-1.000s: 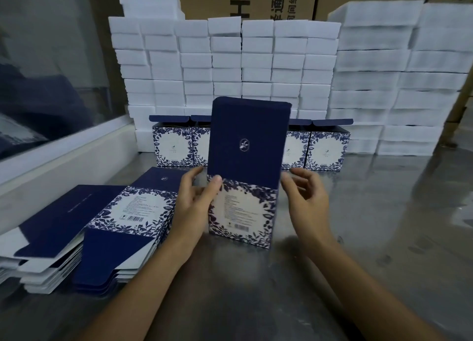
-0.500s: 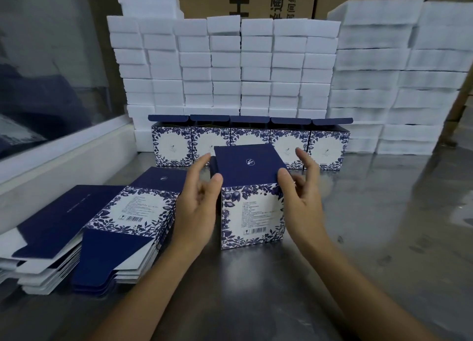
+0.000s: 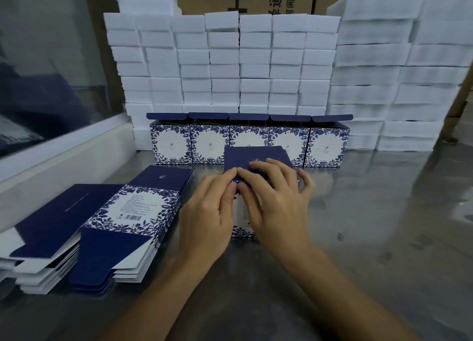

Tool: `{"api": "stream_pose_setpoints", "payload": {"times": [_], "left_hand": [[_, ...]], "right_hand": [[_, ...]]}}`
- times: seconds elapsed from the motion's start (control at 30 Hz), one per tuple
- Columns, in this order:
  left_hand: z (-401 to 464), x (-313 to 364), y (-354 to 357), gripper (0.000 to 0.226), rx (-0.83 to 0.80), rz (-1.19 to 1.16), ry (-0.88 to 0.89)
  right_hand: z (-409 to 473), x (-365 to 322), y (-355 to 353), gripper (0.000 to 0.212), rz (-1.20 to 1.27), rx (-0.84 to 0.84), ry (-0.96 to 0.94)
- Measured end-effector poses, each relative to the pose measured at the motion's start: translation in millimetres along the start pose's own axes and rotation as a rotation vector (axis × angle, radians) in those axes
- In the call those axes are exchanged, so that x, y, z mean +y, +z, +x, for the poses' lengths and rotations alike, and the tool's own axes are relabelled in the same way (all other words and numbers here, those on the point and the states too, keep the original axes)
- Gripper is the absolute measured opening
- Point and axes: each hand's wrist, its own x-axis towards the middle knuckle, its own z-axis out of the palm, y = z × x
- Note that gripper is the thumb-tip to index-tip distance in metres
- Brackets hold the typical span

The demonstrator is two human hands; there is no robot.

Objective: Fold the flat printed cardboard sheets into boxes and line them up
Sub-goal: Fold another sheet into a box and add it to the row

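Observation:
A blue-and-white floral box [image 3: 245, 159] stands on the steel table in front of me, its navy lid flap folded down flat. My left hand [image 3: 207, 212] covers its front left side, thumb and forefinger at the lid's front edge. My right hand [image 3: 276, 200] lies over the lid and front, fingers spread and pressing the flap down. Behind stands a row of several folded boxes [image 3: 249, 139] with lids up. Two stacks of flat printed sheets [image 3: 122, 220] lie to the left.
A wall of white foam blocks [image 3: 230, 64] rises behind the row, with wider foam stacks [image 3: 399, 84] at the right. A white ledge with a glass pane [image 3: 58, 146] borders the left. The steel table [image 3: 371, 225] stretches bare to the right.
The tall lid flap was swung down onto the box. Both hands moved from the box's sides onto its top and front edge, pressing the lid.

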Motion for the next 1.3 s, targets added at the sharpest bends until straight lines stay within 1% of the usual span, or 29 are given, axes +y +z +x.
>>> {"api": "stream_pose_setpoints", "payload": {"times": [0.07, 0.2, 0.3, 0.47, 0.67, 0.8, 0.87, 0.93, 0.97, 1.03, 1.07, 1.1, 1.17, 1.23, 1.3], "left_hand": [[1, 2, 0, 0.031, 0.011, 0.035, 0.003], [4, 4, 1, 0.027, 0.019, 0.067, -0.012], [6, 3, 2, 0.026, 0.010, 0.053, -0.034], [7, 0, 5, 0.029, 0.007, 0.016, -0.050], [6, -3, 5, 0.030, 0.001, -0.008, -0.053], [6, -6, 5, 0.030, 0.007, -0.027, -0.055], [6, -8, 4, 0.030, 0.017, -0.041, -0.070], [7, -10, 3, 0.030, 0.020, -0.051, -0.074], [7, -10, 3, 0.030, 0.019, -0.051, -0.072], [7, -10, 2, 0.030, 0.019, -0.048, -0.072], [7, -10, 2, 0.030, 0.022, -0.044, -0.073], [7, -10, 3, 0.030, 0.023, -0.042, -0.073], [6, -10, 3, 0.030, 0.014, -0.047, -0.075], [5, -13, 4, 0.031, 0.006, -0.053, -0.069], [3, -18, 3, 0.031, 0.005, -0.052, -0.074]], "right_hand": [[0, -3, 1, 0.021, -0.001, 0.013, 0.007], [5, -7, -1, 0.019, 0.076, -0.021, 0.069], [9, -6, 0, 0.018, 0.115, -0.029, 0.105], [1, 19, 3, 0.026, 0.162, 0.039, 0.065], [3, 26, 9, 0.023, 0.287, 0.059, 0.118], [0, 29, 7, 0.023, 0.322, 0.053, 0.134], [-5, 34, 6, 0.023, 0.421, 0.013, 0.247], [-7, 36, 5, 0.021, 0.547, -0.071, 0.412], [-7, 37, 4, 0.020, 0.570, -0.106, 0.453], [-3, 39, 3, 0.012, 0.546, -0.100, 0.436], [0, 39, 2, 0.005, 0.524, -0.073, 0.408], [2, 39, 2, 0.003, 0.495, -0.043, 0.380], [5, 38, 3, 0.010, 0.463, -0.005, 0.358], [4, 38, 3, 0.015, 0.524, 0.004, 0.433], [4, 40, 2, 0.022, 0.679, 0.014, 0.578]]}}
